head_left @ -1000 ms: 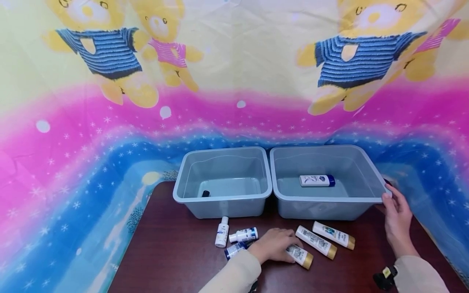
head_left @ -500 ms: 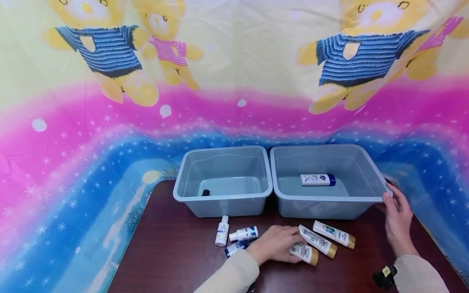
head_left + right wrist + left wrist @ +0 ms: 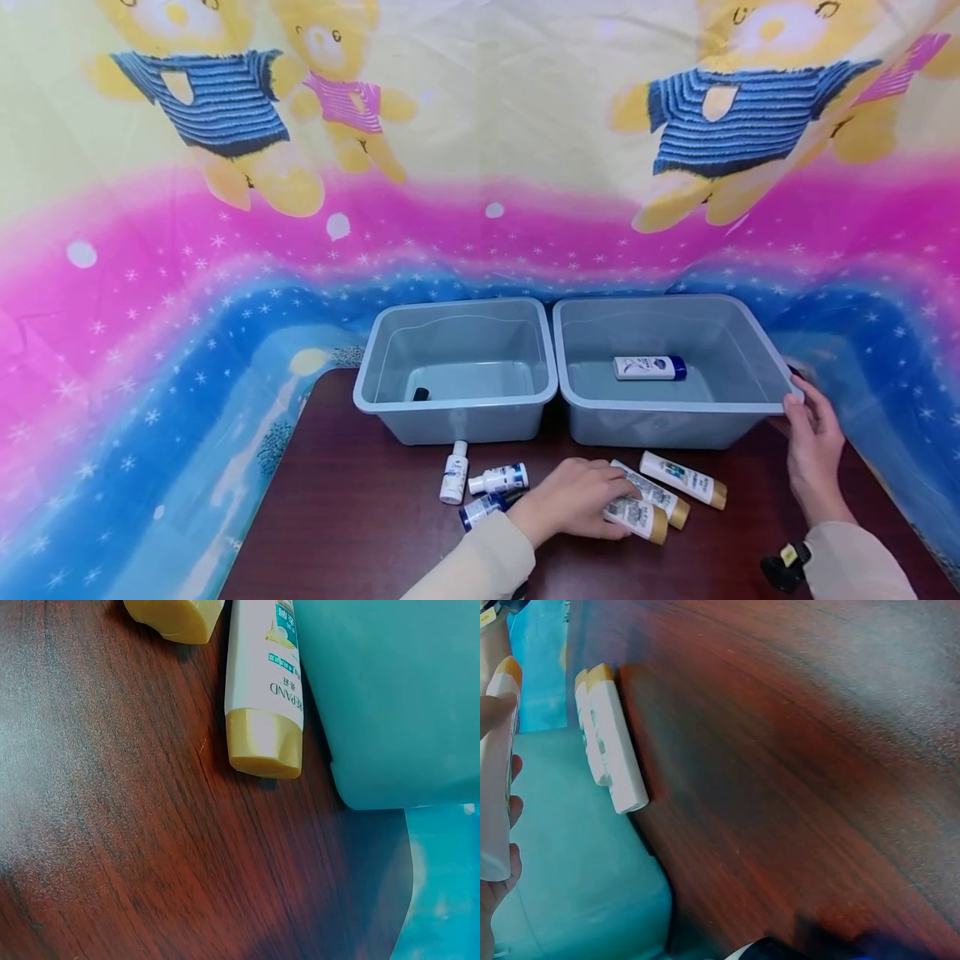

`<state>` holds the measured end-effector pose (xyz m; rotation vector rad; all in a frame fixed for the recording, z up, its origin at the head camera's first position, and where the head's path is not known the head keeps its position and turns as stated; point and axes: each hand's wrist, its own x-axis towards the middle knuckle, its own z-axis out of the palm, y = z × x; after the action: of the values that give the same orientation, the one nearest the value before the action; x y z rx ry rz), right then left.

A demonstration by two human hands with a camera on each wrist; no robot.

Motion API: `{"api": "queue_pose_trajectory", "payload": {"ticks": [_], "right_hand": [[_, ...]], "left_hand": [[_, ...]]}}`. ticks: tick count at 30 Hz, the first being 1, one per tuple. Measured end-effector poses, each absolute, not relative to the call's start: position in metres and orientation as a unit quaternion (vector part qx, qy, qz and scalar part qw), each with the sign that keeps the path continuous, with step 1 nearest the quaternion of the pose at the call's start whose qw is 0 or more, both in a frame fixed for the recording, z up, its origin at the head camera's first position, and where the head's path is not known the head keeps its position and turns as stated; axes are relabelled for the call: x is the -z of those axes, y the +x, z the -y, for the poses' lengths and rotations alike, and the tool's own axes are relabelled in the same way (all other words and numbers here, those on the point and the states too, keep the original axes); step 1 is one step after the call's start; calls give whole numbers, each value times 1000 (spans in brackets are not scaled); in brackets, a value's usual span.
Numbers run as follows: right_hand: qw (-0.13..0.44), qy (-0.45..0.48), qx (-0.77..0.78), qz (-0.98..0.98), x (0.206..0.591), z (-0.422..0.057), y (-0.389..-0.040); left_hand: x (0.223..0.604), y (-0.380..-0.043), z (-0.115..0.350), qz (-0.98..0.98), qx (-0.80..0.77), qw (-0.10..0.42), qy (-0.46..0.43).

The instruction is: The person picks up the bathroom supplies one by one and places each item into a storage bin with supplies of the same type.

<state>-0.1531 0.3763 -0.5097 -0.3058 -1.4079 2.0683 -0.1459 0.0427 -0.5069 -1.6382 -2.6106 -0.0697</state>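
Note:
My left hand (image 3: 576, 497) grips a white tube with a gold cap (image 3: 636, 518), low over the table. In the left wrist view that gold-capped tube (image 3: 493, 780) lies between thumb and curled fingers. Just behind it a second white tube (image 3: 663, 498) is partly covered by the hand, and a third tube (image 3: 684, 480) lies farther right. At the right, my right hand (image 3: 816, 454) holds the front corner of the right grey bin (image 3: 675, 408), thumb at the rim. A white bottle with a blue cap (image 3: 648, 368) lies inside that bin.
The left grey bin (image 3: 457, 407) stands beside the right one, with a small black object (image 3: 422, 394) in it. Left of my left hand lie a white bottle (image 3: 454, 473), a white-and-blue bottle (image 3: 499, 478) and a dark blue bottle (image 3: 482, 510), partly hidden by my sleeve.
My left hand has shifted a little to the right with the tube, which now overlaps the second tube in the head view. My right hand has stayed at the bin's corner.

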Motion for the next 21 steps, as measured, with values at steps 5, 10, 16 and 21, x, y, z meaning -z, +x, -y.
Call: {"api": "queue_pose_trajectory", "payload": {"ticks": [5, 10, 16, 21], "right_hand": [[310, -114, -786, 522, 509, -375, -154], [310, -127, -780, 528, 511, -375, -153], [301, -122, -783, 530, 511, -376, -152], [295, -117, -786, 530, 511, -377, -153]], "left_hand": [[499, -146, -43, 847, 34, 34, -530], [492, -145, -43, 846, 29, 68, -529], [478, -146, -41, 848, 31, 104, -519], [465, -149, -38, 852, 34, 123, -508]]}}
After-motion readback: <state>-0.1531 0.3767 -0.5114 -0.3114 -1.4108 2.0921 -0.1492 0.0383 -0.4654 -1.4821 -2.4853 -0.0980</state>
